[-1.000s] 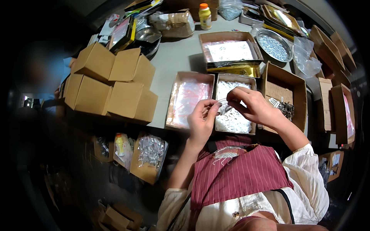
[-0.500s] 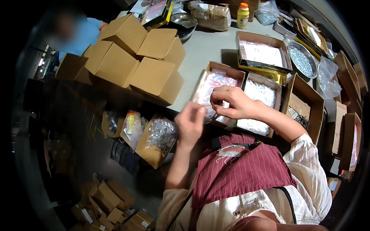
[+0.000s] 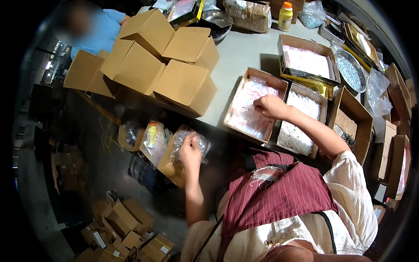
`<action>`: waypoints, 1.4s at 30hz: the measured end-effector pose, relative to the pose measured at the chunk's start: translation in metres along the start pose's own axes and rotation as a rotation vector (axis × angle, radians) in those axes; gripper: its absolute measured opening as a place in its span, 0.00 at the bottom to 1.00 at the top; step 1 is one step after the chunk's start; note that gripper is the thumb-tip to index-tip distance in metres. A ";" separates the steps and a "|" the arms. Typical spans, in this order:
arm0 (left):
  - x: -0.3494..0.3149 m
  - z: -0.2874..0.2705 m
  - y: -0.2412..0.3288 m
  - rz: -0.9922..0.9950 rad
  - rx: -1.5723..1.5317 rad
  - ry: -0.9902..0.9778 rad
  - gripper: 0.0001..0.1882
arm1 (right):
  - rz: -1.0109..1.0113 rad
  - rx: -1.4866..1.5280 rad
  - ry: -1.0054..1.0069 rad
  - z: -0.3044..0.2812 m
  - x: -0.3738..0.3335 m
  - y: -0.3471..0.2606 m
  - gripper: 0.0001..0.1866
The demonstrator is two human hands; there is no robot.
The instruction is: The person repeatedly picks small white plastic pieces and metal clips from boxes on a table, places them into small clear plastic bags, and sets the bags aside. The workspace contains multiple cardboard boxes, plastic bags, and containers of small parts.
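Observation:
My left hand [image 3: 190,151] is over an open carton [image 3: 171,169] at the table's near left side, its fingers bent together. Clear plastic packets [image 3: 203,146] fill that carton around the fingertips; whether one is in the fingers is hidden. My right hand [image 3: 271,107] reaches over a shallow cardboard box [image 3: 236,123] of flat clear plastic bags with red strips [image 3: 251,109]. Its fingers are curled and closed, tips down at the bags, and what they pinch cannot be made out. Right of it, under my forearm, a box holds small white pieces [image 3: 299,135].
Empty-looking cartons [image 3: 179,85] stand on the table's left. Beyond are another bag box [image 3: 305,61], a bowl of small metallic pieces [image 3: 349,70] and a yellow bottle [image 3: 285,17]. More cartons [image 3: 124,218] lie on the floor. A person in blue [image 3: 98,32] is at far left.
My hands have moved apart from the clear packet they worked on together. The left went left and down to the carton of packets; the right went to the bags. The view shifted slightly.

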State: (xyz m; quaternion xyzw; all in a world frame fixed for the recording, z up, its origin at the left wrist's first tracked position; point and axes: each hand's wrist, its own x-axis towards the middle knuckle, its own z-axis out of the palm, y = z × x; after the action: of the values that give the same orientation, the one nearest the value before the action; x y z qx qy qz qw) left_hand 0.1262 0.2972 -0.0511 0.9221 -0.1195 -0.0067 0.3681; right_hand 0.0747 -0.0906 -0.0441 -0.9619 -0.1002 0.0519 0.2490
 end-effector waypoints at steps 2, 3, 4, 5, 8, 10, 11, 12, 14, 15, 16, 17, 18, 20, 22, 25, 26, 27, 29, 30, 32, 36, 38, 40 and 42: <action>0.007 0.010 0.045 0.045 -0.057 -0.042 0.14 | 0.057 0.193 0.008 -0.017 -0.011 0.011 0.11; 0.009 0.016 0.053 0.141 -0.084 -0.013 0.15 | 0.140 0.379 -0.029 -0.028 -0.017 0.005 0.15; 0.012 0.022 0.064 0.218 -0.089 -0.016 0.15 | 0.173 0.459 -0.061 -0.040 -0.021 -0.003 0.16; 0.016 0.027 0.079 0.299 -0.098 -0.021 0.16 | 0.210 0.539 -0.089 -0.052 -0.026 -0.010 0.18; 0.026 0.038 0.136 0.590 -0.066 0.013 0.22 | 0.288 0.633 -0.099 -0.074 -0.043 -0.025 0.19; 0.029 0.039 0.186 0.762 -0.019 0.006 0.25 | 0.135 0.519 -0.001 -0.068 -0.059 -0.016 0.20; 0.032 0.040 0.204 0.884 0.039 0.022 0.26 | 0.058 0.460 0.046 -0.068 -0.066 -0.016 0.20; 0.036 0.048 0.210 0.990 0.063 -0.028 0.25 | 0.050 0.507 0.032 -0.069 -0.074 -0.017 0.20; 0.040 0.067 0.217 1.200 0.112 -0.128 0.23 | 0.159 0.504 -0.125 -0.091 -0.084 -0.037 0.20; 0.038 0.076 0.217 1.143 0.081 -0.171 0.21 | 0.093 0.473 -0.081 -0.091 -0.094 -0.036 0.20; 0.034 0.085 0.215 1.084 0.051 -0.216 0.19 | 0.135 0.472 0.044 -0.093 -0.107 -0.036 0.19; 0.030 0.091 0.217 1.025 0.019 -0.265 0.17 | 0.172 0.416 0.191 -0.096 -0.121 -0.029 0.18; 0.028 0.093 0.220 0.973 -0.013 -0.230 0.10 | 0.227 0.397 0.348 -0.102 -0.137 -0.024 0.17; 0.022 0.096 0.217 0.654 -0.074 -0.494 0.12 | 0.419 0.431 0.597 -0.108 -0.177 -0.005 0.14; 0.016 0.098 0.215 0.561 -0.056 -0.602 0.15 | 0.695 0.368 0.655 -0.104 -0.219 0.013 0.10; 0.011 0.116 0.216 0.681 0.041 -0.607 0.13 | 0.718 0.164 0.667 -0.070 -0.266 0.022 0.08; 0.012 0.121 0.213 0.727 0.043 -0.561 0.13 | 0.575 0.106 0.758 -0.065 -0.262 0.012 0.08; 0.012 0.125 0.211 0.771 0.045 -0.513 0.13 | 0.529 -0.139 0.688 -0.064 -0.262 0.003 0.12; 0.010 0.129 0.221 0.814 0.006 -0.423 0.12 | 0.433 -0.473 0.464 -0.057 -0.243 -0.009 0.16; 0.008 0.131 0.226 0.834 -0.014 -0.375 0.13 | 0.445 -0.548 0.224 -0.051 -0.228 -0.016 0.18; 0.007 0.138 0.240 0.847 -0.101 -0.424 0.10 | 0.471 -0.660 -0.024 -0.008 -0.217 -0.003 0.13; 0.001 0.136 0.258 0.682 -0.226 -0.632 0.13 | 0.328 -0.538 -0.177 0.008 -0.196 0.011 0.08; -0.001 0.130 0.258 0.597 -0.231 -0.630 0.13 | 0.236 -0.487 -0.199 0.004 -0.191 0.014 0.08; -0.001 0.129 0.254 0.602 -0.247 -0.567 0.12 | 0.281 -0.348 -0.136 -0.013 -0.197 0.010 0.08; 0.002 0.133 0.243 0.694 -0.265 -0.440 0.12 | 0.291 -0.249 -0.001 -0.006 -0.199 0.017 0.10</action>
State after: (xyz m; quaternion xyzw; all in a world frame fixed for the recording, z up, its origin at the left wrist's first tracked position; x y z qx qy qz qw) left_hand 0.0621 0.0363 0.0172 0.7486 -0.4962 -0.0943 0.4294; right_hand -0.1158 -0.1515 -0.0371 -0.9896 0.0343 0.0751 0.1180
